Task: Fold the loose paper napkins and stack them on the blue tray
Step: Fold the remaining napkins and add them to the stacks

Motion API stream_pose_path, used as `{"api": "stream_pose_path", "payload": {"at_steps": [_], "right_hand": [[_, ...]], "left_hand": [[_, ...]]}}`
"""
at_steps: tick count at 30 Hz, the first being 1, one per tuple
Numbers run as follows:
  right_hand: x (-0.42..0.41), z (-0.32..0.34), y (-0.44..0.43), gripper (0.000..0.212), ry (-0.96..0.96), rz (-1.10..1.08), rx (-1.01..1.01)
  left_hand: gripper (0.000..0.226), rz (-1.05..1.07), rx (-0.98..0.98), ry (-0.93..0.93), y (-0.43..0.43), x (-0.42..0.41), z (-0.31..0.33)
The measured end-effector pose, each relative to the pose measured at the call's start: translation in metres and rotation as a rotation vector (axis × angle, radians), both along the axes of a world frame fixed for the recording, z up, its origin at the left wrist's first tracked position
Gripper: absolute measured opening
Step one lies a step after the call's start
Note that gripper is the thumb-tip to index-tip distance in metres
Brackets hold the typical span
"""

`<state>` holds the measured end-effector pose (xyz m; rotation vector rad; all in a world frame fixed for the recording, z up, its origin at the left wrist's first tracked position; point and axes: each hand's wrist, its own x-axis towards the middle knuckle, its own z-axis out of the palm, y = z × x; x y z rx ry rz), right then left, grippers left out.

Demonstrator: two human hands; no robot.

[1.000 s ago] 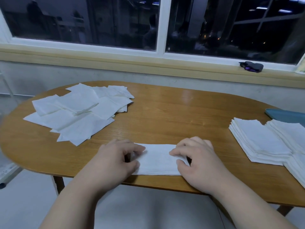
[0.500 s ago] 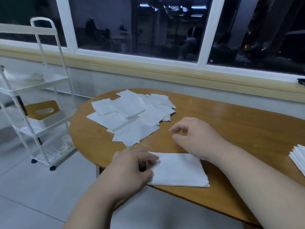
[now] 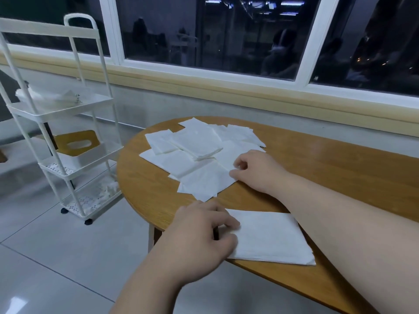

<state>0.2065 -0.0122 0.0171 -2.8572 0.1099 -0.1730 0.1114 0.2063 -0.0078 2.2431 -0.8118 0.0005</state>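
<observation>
Loose napkins [image 3: 199,155], a scattered white heap of them, sit at the far left end of the wooden table [image 3: 328,168], overlapping every which way. The outermost sheets reach close to the rounded rim on the left, and one corner pokes toward the near side.

Right hand [image 3: 256,171] is at the heap's right edge. The fingers are curled and thumb and forefinger meet at the corner of the nearest sheet. Whether paper is actually caught between them, I cannot tell from here.

Left hand [image 3: 201,232] is down at the near rim, fingers curled over the left edge of the folded napkin [image 3: 272,239] with the thumb tucked beneath, so that is a pinch on the paper. The folded napkin lies flat, a broad rectangle. Its long near edge runs almost along the table's rim and its right corner sits just beside the drop. The right forearm passes just beside its far right corner.

Room to work: a strip of bare wood lies between the heap and the folded napkin. A wide open stretch of tabletop runs from the right hand back to the wall under the window sill [image 3: 249,94].

Off the table's left end, a white rolling cart [image 3: 68,123] stands on the tiled floor [image 3: 56,257], well apart from the rim, with open tiles between them.
</observation>
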Motion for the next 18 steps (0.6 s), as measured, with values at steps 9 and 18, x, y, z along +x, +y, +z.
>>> {"api": "stream_pose_path", "payload": {"at_steps": [9, 18], "right_hand": [[0.000, 0.002, 0.001, 0.024, -0.039, 0.042, -0.103], [-0.020, 0.005, -0.025, 0.030, -0.146, 0.020, -0.071]], "left_hand": [[0.021, -0.005, 0.047, -0.043, -0.002, 0.000, -0.001], [0.021, 0.002, 0.040, -0.038, -0.004, -0.002, 0.001]]}}
